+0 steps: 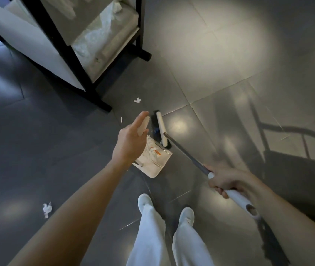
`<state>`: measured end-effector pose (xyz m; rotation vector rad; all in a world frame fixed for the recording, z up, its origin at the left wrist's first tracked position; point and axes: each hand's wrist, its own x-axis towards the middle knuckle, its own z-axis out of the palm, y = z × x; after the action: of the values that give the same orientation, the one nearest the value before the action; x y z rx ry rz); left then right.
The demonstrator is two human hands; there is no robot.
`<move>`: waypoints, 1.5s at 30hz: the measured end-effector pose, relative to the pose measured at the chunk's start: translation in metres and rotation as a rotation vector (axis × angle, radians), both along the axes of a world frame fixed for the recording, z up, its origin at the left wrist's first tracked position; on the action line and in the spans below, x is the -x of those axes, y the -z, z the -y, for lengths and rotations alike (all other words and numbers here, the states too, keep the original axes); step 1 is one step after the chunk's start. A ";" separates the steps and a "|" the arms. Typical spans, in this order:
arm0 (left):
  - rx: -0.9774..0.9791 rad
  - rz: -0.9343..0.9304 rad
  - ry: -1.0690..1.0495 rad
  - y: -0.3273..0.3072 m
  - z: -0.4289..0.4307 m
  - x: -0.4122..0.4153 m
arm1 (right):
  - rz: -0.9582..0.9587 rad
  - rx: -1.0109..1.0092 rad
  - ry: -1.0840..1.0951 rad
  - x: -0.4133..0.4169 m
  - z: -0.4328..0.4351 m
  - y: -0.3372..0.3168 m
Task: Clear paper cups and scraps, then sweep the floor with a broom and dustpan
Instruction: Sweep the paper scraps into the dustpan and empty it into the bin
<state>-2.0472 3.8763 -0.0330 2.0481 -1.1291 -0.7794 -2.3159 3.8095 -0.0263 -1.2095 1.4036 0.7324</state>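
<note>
Item: floor-sweeping set, seen from above.

- Dustpan (158, 166): white, set on the dark tiled floor (220, 64) ahead of two white shoes (144, 200). White and orange scraps (152, 149) are held in its tray.
- Left hand (129, 143): reached forward over the dustpan, its fingers closed about the upright white handle, the index finger laid along it. Motion blur is noted here.
- Broom (186, 152): its white head with dark bristles is placed at the dustpan's far edge, touching it. The metal shaft is slanted back toward the right.
- Right hand (227, 182): wrapped tightly round the broom's white grip where the shaft ends.
- Loose paper (137, 100): one piece is found beyond the broom head, near the rack's foot. A sliver (121, 120) is seen left of the fingers. A crumpled piece (47, 208) is left well apart, at lower left.
- Rack (140, 25): black-framed, at upper left.
</note>
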 end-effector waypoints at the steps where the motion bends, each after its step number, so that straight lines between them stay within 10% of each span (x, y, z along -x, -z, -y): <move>1: -0.004 0.006 0.004 -0.002 0.000 0.001 | 0.008 -0.030 0.019 0.001 -0.003 -0.002; 18: 0.008 -0.035 -0.514 -0.006 -0.013 0.007 | 0.047 0.106 -0.330 -0.033 0.140 -0.043; 32: 0.042 0.143 -0.919 0.003 0.057 0.020 | -0.045 0.295 -1.058 -0.159 0.293 -0.002; 45: 0.016 0.132 -0.929 0.002 0.043 0.023 | 0.063 -0.049 -1.099 -0.095 0.245 -0.014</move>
<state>-2.0701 3.8335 -0.0350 2.2906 -0.1457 -0.1621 -2.2206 3.5644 -0.0123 -1.9329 0.5597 1.4248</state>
